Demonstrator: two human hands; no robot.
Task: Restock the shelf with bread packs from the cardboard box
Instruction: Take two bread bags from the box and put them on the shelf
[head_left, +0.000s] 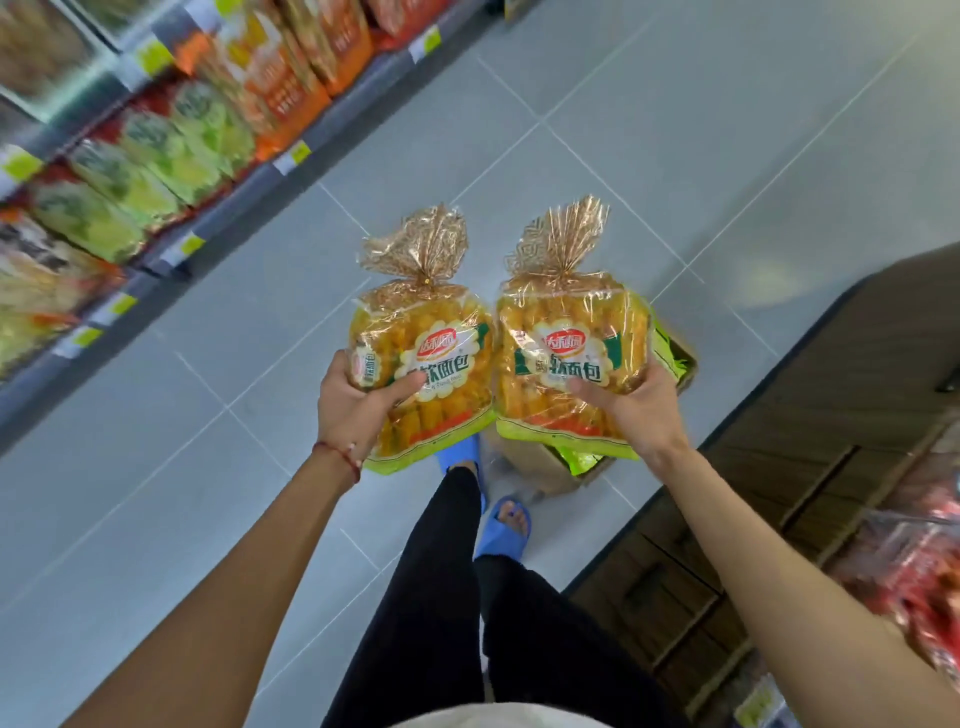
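I hold two yellow bread packs side by side above the floor, each tied at the top with a gold twist. My left hand (358, 400) grips the left bread pack (436, 364) at its lower left corner. My right hand (636, 410) grips the right bread pack (566, 358) from the lower right. Below them stands the cardboard box (550, 467), mostly hidden by the packs, with more green-edged packs (670, 348) showing inside. The shelf (171, 171) with rows of bagged goods runs along the upper left.
Grey tiled floor (675, 130) fills the aisle. A wood-panelled display unit (779, 467) stands at the right, with red-wrapped goods (904, 561) on it. My legs and blue slippers (498, 525) are directly below the packs, next to the box. Yellow price tags line the shelf edges.
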